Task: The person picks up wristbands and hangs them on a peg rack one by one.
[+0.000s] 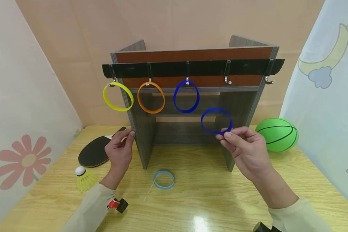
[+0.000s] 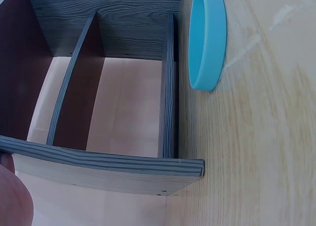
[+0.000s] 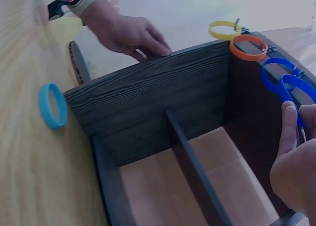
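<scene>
My right hand (image 1: pixel 247 151) pinches a dark blue silicone wristband (image 1: pixel 217 109) between thumb and fingers, holding it up before the right part of a grey wooden shelf (image 1: pixel 139 135). On the shelf's left side panel, my left hand (image 1: pixel 120 151) grips the front edge with thumb and fingertips. Across the top runs a black hook strip (image 1: pixel 168 69). From its hooks hang a yellow wristband (image 1: pixel 118 96), an orange wristband (image 1: pixel 151 97) and another blue wristband (image 1: pixel 186 96). Two hooks to the right carry nothing, one being the bare hook (image 1: pixel 227 80).
A light blue wristband (image 1: pixel 164 179) lies on the wooden table (image 1: pixel 191 199) before the shelf. Left of the shelf are a black table tennis bat (image 1: pixel 94 151) and a yellow shuttlecock (image 1: pixel 85 178). A green ball (image 1: pixel 276 134) sits at the right.
</scene>
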{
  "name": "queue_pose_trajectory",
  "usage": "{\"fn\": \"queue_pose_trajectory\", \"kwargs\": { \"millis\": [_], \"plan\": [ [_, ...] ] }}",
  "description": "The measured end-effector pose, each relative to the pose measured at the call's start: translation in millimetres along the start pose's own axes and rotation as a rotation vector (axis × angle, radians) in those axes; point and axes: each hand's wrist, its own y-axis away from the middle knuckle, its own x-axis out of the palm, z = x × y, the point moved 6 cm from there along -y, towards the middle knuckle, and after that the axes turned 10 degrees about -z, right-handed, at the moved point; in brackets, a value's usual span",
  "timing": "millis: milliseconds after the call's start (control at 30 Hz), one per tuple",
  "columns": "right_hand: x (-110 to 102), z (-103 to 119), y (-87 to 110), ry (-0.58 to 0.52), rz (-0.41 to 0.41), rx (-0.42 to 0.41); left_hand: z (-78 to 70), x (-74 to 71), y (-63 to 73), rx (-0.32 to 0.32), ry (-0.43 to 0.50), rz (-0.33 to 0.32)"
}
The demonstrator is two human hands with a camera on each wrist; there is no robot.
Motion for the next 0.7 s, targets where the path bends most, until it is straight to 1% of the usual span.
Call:
{"fn": "queue_pose_trajectory", "kwargs": {
  "millis": [133,267,400,467,700],
  "plan": [
    [9,8,-6.9,-0.042,0.019,-0.016,-0.5,-0.6,-0.8,0.003,-0.012,-0.004],
    [17,19,-15.8,-0.066,0.016,-0.034,-0.8,-0.1,-0.6,0.0,-0.009,0.003],
    [22,31,-25.0,-0.086,-0.011,-0.046,-1.3,0.3,-0.5,0.0,-0.009,0.007],
    [23,34,-28.7,-0.079,-0.029,-0.048,-1.2,0.3,-0.5,0.0,-0.007,0.006],
    [21,36,-36.3,-0.057,-0.083,-0.039,-0.5,0.2,0.3,-0.002,-0.001,0.001]
  ]
}}
